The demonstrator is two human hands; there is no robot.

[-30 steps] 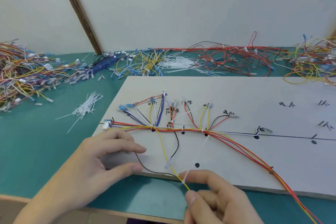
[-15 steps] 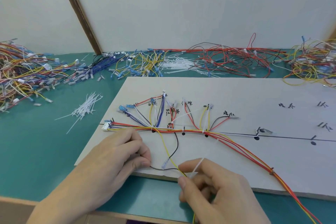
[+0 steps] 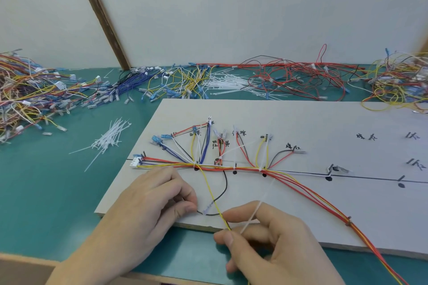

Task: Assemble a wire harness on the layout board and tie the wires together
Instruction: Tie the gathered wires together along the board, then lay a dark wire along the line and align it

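A pale layout board (image 3: 301,118) lies on the green table, marked with a black line, dots and labels. A harness of red, yellow, blue and white wires (image 3: 231,166) runs along the line, with branches fanning up to blue terminals. My left hand (image 3: 148,206) pinches the end of a black wire (image 3: 223,190) at the board's near edge. My right hand (image 3: 266,243) pinches a yellow wire (image 3: 209,186) together with a white cable tie (image 3: 253,216) just off the near edge.
Loose white cable ties (image 3: 108,140) lie left of the board, more (image 3: 229,84) at the back. Piles of coloured wires (image 3: 30,95) fill the far left, back (image 3: 291,78) and far right (image 3: 398,83). A wooden table edge runs bottom left.
My left hand went from resting flat on the board to pinching the black wire's end. My right hand moved up to the board's edge with the yellow wire and the tie.
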